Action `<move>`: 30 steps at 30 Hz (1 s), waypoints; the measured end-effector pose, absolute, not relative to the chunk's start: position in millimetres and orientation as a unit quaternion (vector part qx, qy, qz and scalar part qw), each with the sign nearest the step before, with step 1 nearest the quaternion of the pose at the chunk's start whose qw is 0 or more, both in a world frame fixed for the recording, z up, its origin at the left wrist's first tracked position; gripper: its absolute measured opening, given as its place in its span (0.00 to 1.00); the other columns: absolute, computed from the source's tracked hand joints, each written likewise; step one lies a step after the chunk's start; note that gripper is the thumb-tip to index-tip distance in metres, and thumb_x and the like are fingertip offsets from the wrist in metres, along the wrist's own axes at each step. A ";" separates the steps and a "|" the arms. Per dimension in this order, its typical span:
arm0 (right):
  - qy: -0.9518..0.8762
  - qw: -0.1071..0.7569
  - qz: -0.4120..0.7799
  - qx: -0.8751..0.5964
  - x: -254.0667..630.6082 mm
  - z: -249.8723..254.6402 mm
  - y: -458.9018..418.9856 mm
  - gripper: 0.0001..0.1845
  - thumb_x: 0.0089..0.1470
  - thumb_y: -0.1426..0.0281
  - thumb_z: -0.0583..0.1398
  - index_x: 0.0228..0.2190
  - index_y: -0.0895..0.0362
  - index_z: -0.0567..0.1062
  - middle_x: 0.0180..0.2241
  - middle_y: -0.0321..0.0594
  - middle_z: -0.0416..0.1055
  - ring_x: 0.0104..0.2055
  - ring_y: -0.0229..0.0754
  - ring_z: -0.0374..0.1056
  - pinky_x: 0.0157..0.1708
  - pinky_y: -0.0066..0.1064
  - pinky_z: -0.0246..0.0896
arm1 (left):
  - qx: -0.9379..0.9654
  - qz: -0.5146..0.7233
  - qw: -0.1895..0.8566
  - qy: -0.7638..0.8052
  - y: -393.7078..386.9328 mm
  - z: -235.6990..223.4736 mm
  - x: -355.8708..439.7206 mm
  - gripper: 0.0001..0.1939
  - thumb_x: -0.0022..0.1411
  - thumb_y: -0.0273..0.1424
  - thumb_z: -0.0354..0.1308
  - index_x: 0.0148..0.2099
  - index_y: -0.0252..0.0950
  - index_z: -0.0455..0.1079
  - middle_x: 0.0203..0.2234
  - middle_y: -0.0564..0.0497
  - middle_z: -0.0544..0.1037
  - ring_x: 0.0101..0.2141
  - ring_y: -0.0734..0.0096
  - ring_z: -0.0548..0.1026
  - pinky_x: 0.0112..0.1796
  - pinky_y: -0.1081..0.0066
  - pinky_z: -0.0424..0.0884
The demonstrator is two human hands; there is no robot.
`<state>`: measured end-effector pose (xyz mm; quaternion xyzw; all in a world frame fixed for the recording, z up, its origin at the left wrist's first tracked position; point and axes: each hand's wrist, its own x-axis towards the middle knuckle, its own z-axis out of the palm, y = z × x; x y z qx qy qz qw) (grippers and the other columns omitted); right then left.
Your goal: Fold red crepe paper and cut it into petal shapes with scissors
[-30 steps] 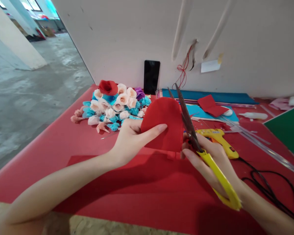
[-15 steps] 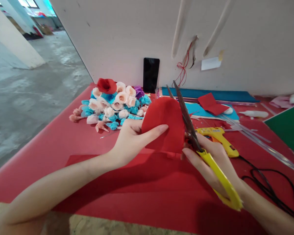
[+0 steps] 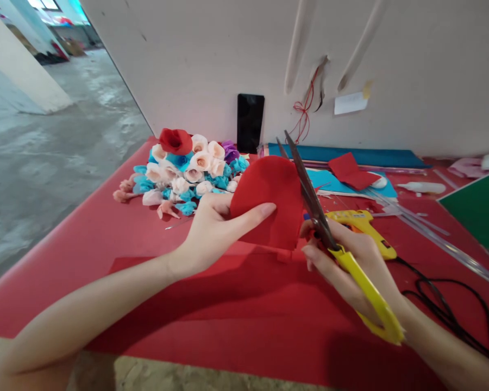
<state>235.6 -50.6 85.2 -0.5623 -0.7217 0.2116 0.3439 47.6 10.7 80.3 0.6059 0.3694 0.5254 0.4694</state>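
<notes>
Red piece: a round-topped bit of red sheet (image 3: 267,182), held up above the table, its flat edge toward the person.
Left hand: the left hand (image 3: 212,231) pinches it firmly, thumb laid across the near face, fingers tucked behind.
Scissors: yellow-handled scissors (image 3: 346,258), points up and away, blades a little apart along the red piece's right edge; I can't make out whether they bite into it.
Right hand: the right hand (image 3: 361,260) is wrapped round the handles.
Under the hands: a larger red sheet (image 3: 212,293), flat on the red tabletop (image 3: 73,255).
To the right: a yellow glue gun (image 3: 362,221) just beyond the right hand, its black cord (image 3: 452,320) looping nearer us.
To the left: a heap of paper flowers (image 3: 199,162), white, blue, pink, one big red.
Along the back: a black phone (image 3: 250,124) propped against the pale wall (image 3: 195,60), then a long blue sheet (image 3: 350,156).
Far right: a white bottle (image 3: 421,188) lying beside a green board (image 3: 481,212).
</notes>
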 end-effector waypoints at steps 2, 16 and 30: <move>-0.722 0.341 0.208 -0.565 235.9 85.8 -50.3 0.10 0.53 0.62 0.55 0.31 0.56 0.67 0.16 0.30 0.61 0.17 0.35 0.58 0.17 0.26 0.49 | 0.612 0.525 0.479 0.347 12.5 82.1 46.9 0.11 0.50 0.34 0.64 0.20 0.35 0.72 0.19 0.55 0.76 0.19 0.78 0.71 0.20 0.79 0.69; -0.595 0.410 0.390 -0.571 240.0 79.8 -42.4 0.11 0.57 0.60 0.52 0.34 0.56 0.66 0.23 0.35 0.68 0.18 0.33 0.60 0.19 0.27 0.57 | 0.696 0.489 0.371 0.373 23.0 85.9 43.2 0.21 0.51 0.33 0.61 0.14 0.34 0.55 0.12 0.59 0.57 0.15 0.82 0.55 0.15 0.76 0.52; -0.750 0.230 0.263 -0.561 251.6 89.3 -44.8 0.12 0.47 0.79 0.51 0.33 0.54 0.68 0.27 0.36 0.73 0.25 0.40 0.70 0.20 0.28 0.59 | 0.711 0.477 0.353 0.377 23.0 86.9 43.6 0.20 0.51 0.33 0.61 0.15 0.34 0.55 0.12 0.58 0.58 0.15 0.83 0.56 0.14 0.79 0.54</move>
